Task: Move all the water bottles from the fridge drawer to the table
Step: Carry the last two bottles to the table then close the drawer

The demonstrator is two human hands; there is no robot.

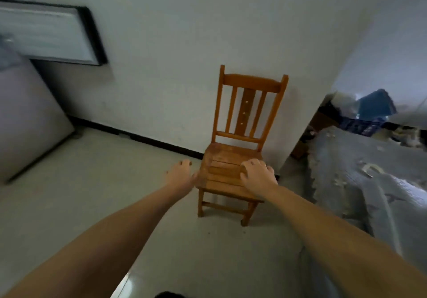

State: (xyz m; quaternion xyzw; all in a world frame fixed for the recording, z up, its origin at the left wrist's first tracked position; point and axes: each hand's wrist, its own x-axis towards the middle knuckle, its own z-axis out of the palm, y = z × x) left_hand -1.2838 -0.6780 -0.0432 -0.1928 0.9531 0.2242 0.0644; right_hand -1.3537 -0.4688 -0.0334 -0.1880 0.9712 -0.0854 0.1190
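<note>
Both my arms reach forward over the floor. My left hand (pixel 181 174) hovers with its fingers apart and holds nothing, just left of a small wooden chair (pixel 238 159). My right hand (pixel 257 174) is over the chair's seat, fingers curled but spread, also with nothing in it. The fridge (pixel 25 117) stands at the left edge, grey and blurred, with an open door or lid (pixel 48 34) above it. No water bottle shows anywhere in view. A table with a grey patterned cloth (pixel 369 173) lies at the right.
The chair stands against a white wall (pixel 173 55) with a dark skirting. Pale floor tiles (pixel 92 193) stretch between fridge and chair. Behind the table, through an opening, sit a blue box (pixel 374 106) and blurred clutter.
</note>
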